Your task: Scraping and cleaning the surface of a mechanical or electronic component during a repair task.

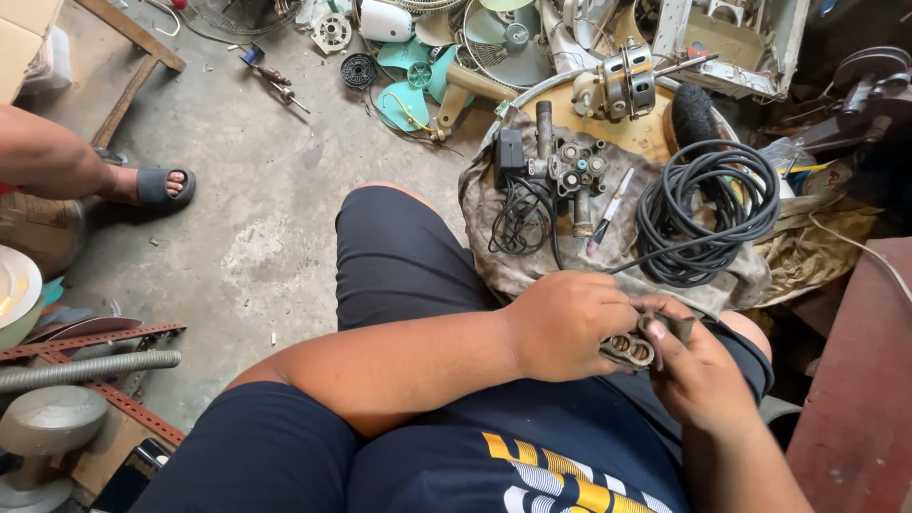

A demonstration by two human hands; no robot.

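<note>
Fingers of both hands were closed on the small metal fitting (631, 350) over my lap: left hand (568, 324) wrapped round it, right hand (701, 369) pressing a dark rag (676, 327) to its end. Pump body (567, 171) lay stripped on the cloth (532, 256) ahead, hose coil (708, 211) beside it (screwdriver (608, 211) between). Judged mid-job: part off, cleaning underway, reassembly left.

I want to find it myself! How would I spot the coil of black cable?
Look past the person's knees to the round wooden board draped with a grey cloth. On the right side of that cloth lies the black cable, wound in a big loose ring. The pump part beside it is grey metal with thin tangled wires, while the cable is one thick, neat loop.
</note>
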